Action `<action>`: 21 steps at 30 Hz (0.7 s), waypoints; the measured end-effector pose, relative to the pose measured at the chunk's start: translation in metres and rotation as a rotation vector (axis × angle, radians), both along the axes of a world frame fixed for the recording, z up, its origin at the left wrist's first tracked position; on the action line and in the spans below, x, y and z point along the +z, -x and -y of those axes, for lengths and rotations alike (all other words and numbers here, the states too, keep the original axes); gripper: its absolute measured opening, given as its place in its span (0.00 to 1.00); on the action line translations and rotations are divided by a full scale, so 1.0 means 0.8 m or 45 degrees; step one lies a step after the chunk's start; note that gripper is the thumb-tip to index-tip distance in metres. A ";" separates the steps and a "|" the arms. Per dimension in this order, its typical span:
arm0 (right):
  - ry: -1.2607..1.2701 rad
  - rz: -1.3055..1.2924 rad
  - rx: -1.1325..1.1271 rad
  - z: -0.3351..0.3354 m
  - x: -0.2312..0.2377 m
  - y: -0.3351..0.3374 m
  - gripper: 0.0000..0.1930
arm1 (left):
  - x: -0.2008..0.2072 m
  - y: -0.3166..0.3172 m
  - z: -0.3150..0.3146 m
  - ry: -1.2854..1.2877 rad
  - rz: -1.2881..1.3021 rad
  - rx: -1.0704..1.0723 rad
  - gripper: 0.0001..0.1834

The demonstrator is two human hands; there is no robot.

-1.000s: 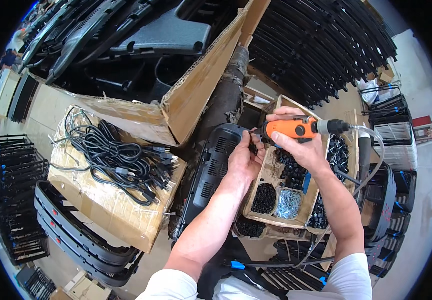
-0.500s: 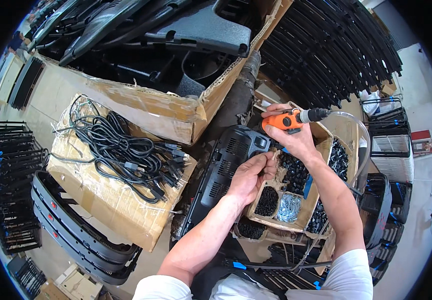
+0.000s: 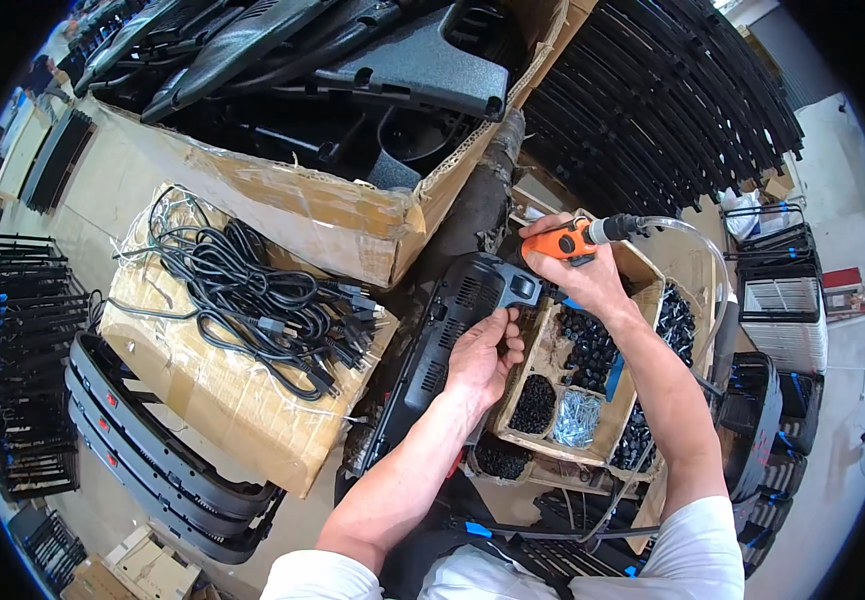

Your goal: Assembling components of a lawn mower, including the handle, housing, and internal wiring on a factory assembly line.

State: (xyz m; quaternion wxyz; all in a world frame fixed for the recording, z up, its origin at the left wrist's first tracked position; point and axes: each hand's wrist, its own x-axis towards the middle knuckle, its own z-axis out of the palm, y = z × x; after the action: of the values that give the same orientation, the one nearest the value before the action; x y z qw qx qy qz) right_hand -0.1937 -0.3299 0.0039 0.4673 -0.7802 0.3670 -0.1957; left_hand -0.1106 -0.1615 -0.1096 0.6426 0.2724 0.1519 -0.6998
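Observation:
My right hand point(image 3: 582, 270) is wrapped around an orange power screwdriver point(image 3: 558, 243), with a clear hose joined to its right end. The tool's left end is at the far end of a black plastic housing point(image 3: 457, 315), which has slotted vents. Its tip is hidden. My left hand point(image 3: 484, 355) is closed, thumb against curled fingers, beside the housing's right edge; whatever it pinches is too small to make out. Just right of it stands a divided wooden tray point(image 3: 525, 442) holding small black screws point(image 3: 532, 404), silver screws point(image 3: 576, 418) and black plastic parts point(image 3: 592, 350).
Left of the housing, coiled black power cords point(image 3: 252, 295) lie on a cardboard box point(image 3: 202, 400). A large open carton point(image 3: 302, 225) of black plastic covers stands behind. Stacked black frames point(image 3: 652, 100) rise at the back right; curved black panels point(image 3: 152, 460) are stacked at the lower left.
My left hand has moved slightly left, from the tray's edge to the housing's side. My right hand and the screwdriver have shifted a little left.

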 end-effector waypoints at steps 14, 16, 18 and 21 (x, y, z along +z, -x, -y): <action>-0.095 0.117 -0.045 -0.001 -0.007 0.002 0.15 | 0.012 -0.003 0.006 -0.170 0.035 0.074 0.14; -0.100 0.121 -0.046 -0.002 -0.006 0.000 0.15 | 0.011 -0.004 0.006 -0.188 0.041 0.075 0.14; -0.129 0.060 -0.052 -0.003 -0.003 -0.005 0.15 | 0.009 -0.005 0.006 -0.167 0.038 0.095 0.14; -0.063 0.051 -0.042 0.000 -0.009 0.000 0.15 | 0.011 -0.003 0.011 -0.186 0.043 0.085 0.14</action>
State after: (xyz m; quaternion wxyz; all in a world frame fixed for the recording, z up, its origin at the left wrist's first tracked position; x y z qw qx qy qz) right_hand -0.1935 -0.3297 -0.0032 0.4903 -0.7582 0.3751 -0.2096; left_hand -0.1079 -0.1702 -0.1005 0.6465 0.3250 0.2007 -0.6604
